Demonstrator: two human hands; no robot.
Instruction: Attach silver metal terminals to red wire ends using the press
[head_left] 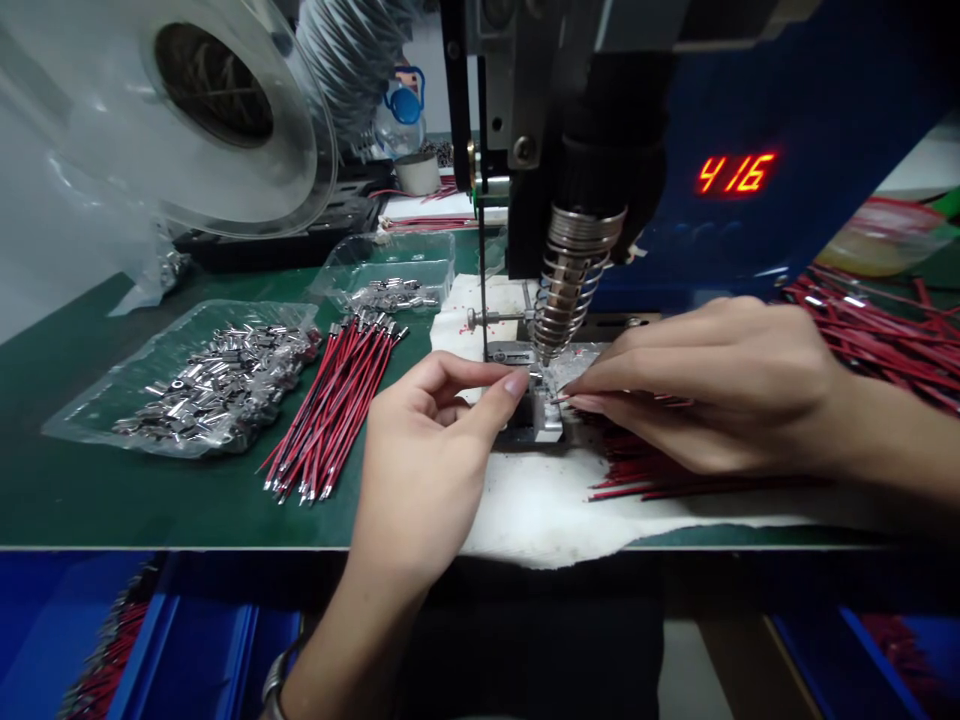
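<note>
My left hand (442, 440) is closed in a pinch, thumb against forefinger, at the left of a small metal fixture (549, 425). Between its fingertips is a small silver metal part, mostly hidden. From the right, my right hand (720, 385) pinches a thin wire (561, 399) whose reddish end points at the fixture. Straight above both sets of fingertips is the spring-wrapped tip (574, 285) of a soldering machine. Loose red and black wires (637, 470) lie under my right hand on a white sheet (540, 510).
A clear tray (217, 385) of small silver cylinders stands at the left, beside a bundle of red and black wires (330, 410) with metal ends. Behind is a smaller tray (394, 285). The blue machine housing (750, 230) reads 416. More wires (892, 320) lie right.
</note>
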